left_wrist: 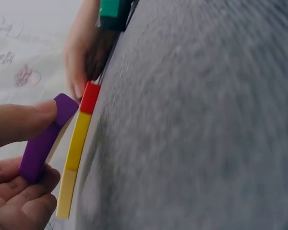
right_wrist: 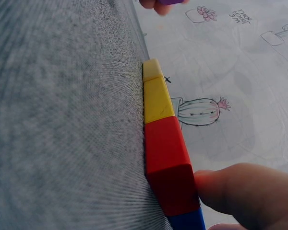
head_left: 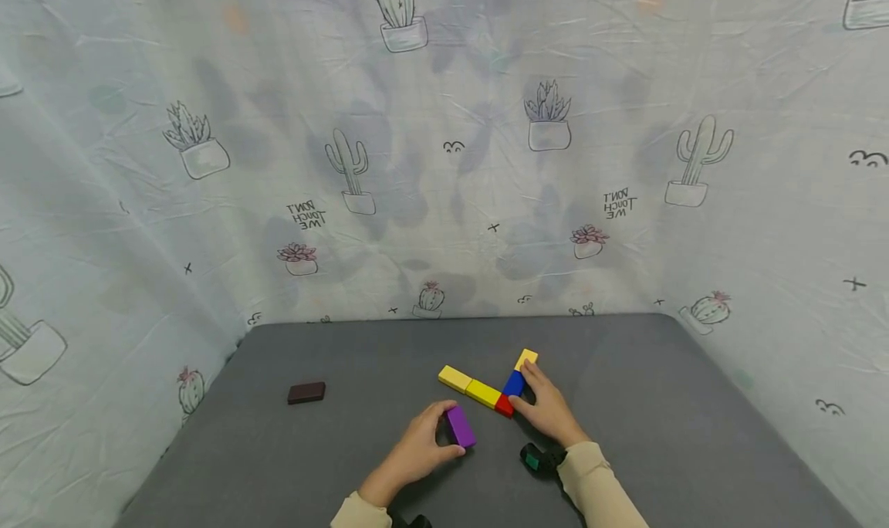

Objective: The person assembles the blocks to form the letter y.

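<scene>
A purple block [head_left: 461,427] is pinched between the thumb and fingers of my left hand [head_left: 419,448]. In the left wrist view the purple block [left_wrist: 49,138] is tilted, showing a paler underside. My right hand [head_left: 552,412] rests at the corner of a V-shaped line of blocks, its thumb touching the red block [right_wrist: 169,165] and its fingers reaching along the blue block [head_left: 514,384] to a yellow block [head_left: 528,356]. From the red block, another arm of the V runs left through a yellow block [head_left: 483,394] and a paler yellow block [head_left: 454,379].
A dark brown block [head_left: 306,393] lies apart on the left of the grey table [head_left: 264,466]. A cloth [head_left: 444,181] printed with cacti hangs behind and at both sides. A black wrist device with a green patch [head_left: 532,462] sits by the right wrist.
</scene>
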### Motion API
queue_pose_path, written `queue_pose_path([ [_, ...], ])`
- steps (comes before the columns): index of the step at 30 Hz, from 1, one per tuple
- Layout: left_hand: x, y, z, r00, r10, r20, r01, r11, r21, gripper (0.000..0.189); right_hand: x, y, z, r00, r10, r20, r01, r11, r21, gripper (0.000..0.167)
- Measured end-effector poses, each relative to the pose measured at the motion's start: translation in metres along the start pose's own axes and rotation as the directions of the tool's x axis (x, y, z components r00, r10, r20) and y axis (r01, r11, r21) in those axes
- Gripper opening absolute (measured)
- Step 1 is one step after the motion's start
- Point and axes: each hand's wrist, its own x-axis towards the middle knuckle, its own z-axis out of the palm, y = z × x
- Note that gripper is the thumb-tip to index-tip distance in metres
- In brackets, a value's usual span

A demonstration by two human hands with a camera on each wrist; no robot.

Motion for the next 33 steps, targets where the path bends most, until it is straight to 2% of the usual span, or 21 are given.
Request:
queue_pose_path([
  [4,0.005,0.004,0.004,0.999,0.001,0.036,-0.002,1.0,0.024,0.069,0.0,-0.001,0.0,1.0,0.006,-0.003,-0.006,1.0,0.004,0.073],
  [10,0.009,0.01,0.01,0.996,-0.035,0.086,0.031,0.999,0.043,0.068,0.0,-0.002,-0.001,1.0,0.005,-0.006,-0.005,1.0,-0.003,0.072],
  [17,0.014,0.011,0.015,0.991,-0.033,0.13,0.024,0.997,0.074,0.068,-0.001,-0.002,0.0,1.0,-0.002,-0.014,0.002,1.0,-0.002,0.072],
  [27,0.022,0.017,0.016,0.98,-0.042,0.193,0.014,0.99,0.142,0.066,0.0,-0.001,0.0,1.0,-0.008,-0.017,0.008,1.0,-0.001,0.072],
  [33,0.025,0.021,0.016,0.967,-0.054,0.247,0.007,0.982,0.189,0.065,0.0,-0.001,0.0,1.0,-0.013,-0.015,0.013,1.0,-0.007,0.071],
])
